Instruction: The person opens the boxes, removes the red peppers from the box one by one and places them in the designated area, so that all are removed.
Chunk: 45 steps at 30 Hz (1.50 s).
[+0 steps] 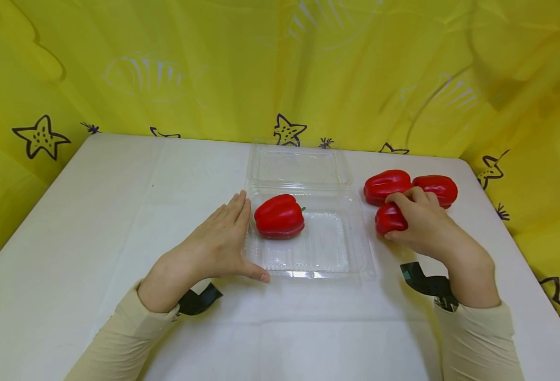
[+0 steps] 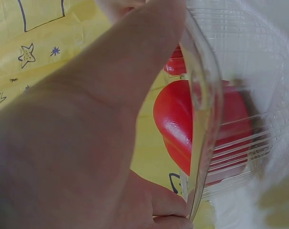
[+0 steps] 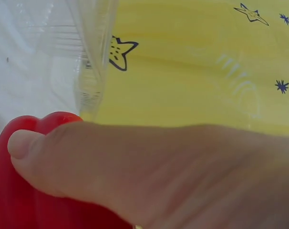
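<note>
A clear plastic clamshell box [image 1: 351, 259] lies with its lid [image 1: 301, 165] folded back toward the curtain. One red bell pepper [image 1: 280, 217] rests on its side in the left part of the box, its green stem pointing right. My left hand [image 1: 213, 243] touches the box's left edge with straight fingers, thumb spread at the near corner. To the right of the box, my right hand [image 1: 422, 222] grips another red bell pepper [image 1: 390, 219], thumb on the near side and fingers over the top. In the right wrist view the thumb presses on that pepper [image 3: 20, 191].
Two more red bell peppers, one on the left [image 1: 386, 186] and one on the right [image 1: 439, 189], lie just behind my right hand. A white cloth covers the table [image 1: 94, 211]. Behind it hangs a yellow curtain [image 1: 222, 69] with starfish and fish prints.
</note>
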{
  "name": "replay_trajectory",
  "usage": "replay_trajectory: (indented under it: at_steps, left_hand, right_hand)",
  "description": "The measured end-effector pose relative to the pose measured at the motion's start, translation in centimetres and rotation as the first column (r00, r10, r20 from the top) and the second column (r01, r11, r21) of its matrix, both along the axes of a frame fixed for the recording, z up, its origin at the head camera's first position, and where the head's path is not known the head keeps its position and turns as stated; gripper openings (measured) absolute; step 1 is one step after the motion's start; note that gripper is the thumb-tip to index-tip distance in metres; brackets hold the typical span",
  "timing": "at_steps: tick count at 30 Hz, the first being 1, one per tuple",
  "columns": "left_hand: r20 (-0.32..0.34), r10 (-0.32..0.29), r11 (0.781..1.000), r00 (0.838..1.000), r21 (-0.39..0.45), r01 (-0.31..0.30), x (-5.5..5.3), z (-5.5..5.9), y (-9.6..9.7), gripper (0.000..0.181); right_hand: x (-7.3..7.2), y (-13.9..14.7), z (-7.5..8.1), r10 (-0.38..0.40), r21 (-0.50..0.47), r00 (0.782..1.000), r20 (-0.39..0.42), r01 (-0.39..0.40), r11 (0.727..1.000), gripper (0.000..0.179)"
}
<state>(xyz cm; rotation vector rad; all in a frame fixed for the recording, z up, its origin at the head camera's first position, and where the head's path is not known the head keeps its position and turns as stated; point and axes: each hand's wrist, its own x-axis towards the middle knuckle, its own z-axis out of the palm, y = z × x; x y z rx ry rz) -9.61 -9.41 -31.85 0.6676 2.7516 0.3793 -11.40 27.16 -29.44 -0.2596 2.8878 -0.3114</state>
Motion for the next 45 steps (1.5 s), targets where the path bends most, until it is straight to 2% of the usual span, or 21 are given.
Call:
replay_trajectory:
  at_steps: [10,19,33,45]
  left_hand:
    - [0.001,-0.001,1.0,1.0,0.003,0.001,-0.03,-0.09,-0.03,0.138]
    - [0.014,0.005,1.0,1.0,0.004,-0.005,-0.02,0.03,0.01,0.138]
    - [0.003,-0.002,1.0,1.0,0.002,0.002,0.0,0.08,-0.01,0.138]
    - [0.009,0.0,1.0,1.0,-0.001,0.0,0.02,0.11,-0.01,0.138]
  right_hand:
    - [-0.33,0.06,-0.5,-0.017,0.002,0.998,0.058,0.017,1.0,0.071]
    - [-0.32,0.26,-0.79,0.005,0.014,0.997,0.072,-0.006,1.0,0.072]
    - [-0.11,-0.21,-0.28,0.014,0.033,1.0,-0.006,-0.014,0.999,0.061]
    - [-0.25,-0.18,-0.5,0.009,0.065,1.0,0.022,-0.011,0.998,0.072]
